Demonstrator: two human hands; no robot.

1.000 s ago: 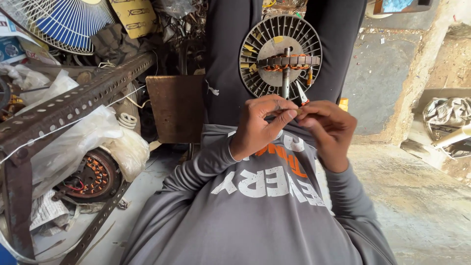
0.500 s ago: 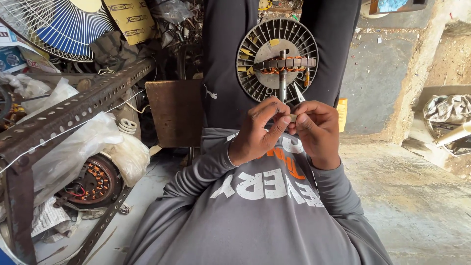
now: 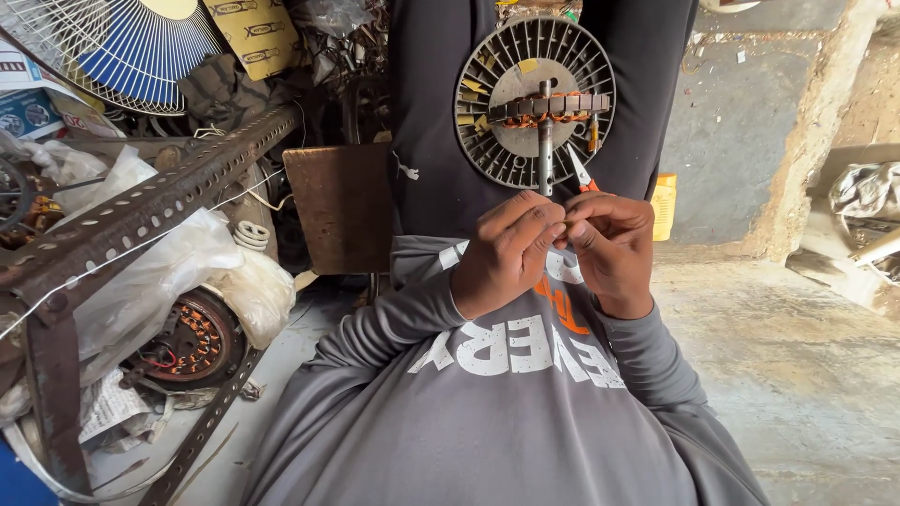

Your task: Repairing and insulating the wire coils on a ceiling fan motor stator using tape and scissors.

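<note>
Risk: the fan motor assembly point(image 3: 534, 103) sits propped on the lap against dark trousers, shaft point(image 3: 546, 141) pointing near, with no clamp; a sideways tug at the shaft tip could tip it off, or snap whatever fine wire is being worked. Left hand point(image 3: 506, 253) and right hand point(image 3: 614, 248) meet at the shaft's near end, fingertips pressed together, pinching something too small to identify. Orange-handled cutters point(image 3: 583, 173) lie just right of the shaft and could slide off. Both wrists bent inward, elbows tucked. Second stator point(image 3: 187, 339) sits on the floor far left.
</note>
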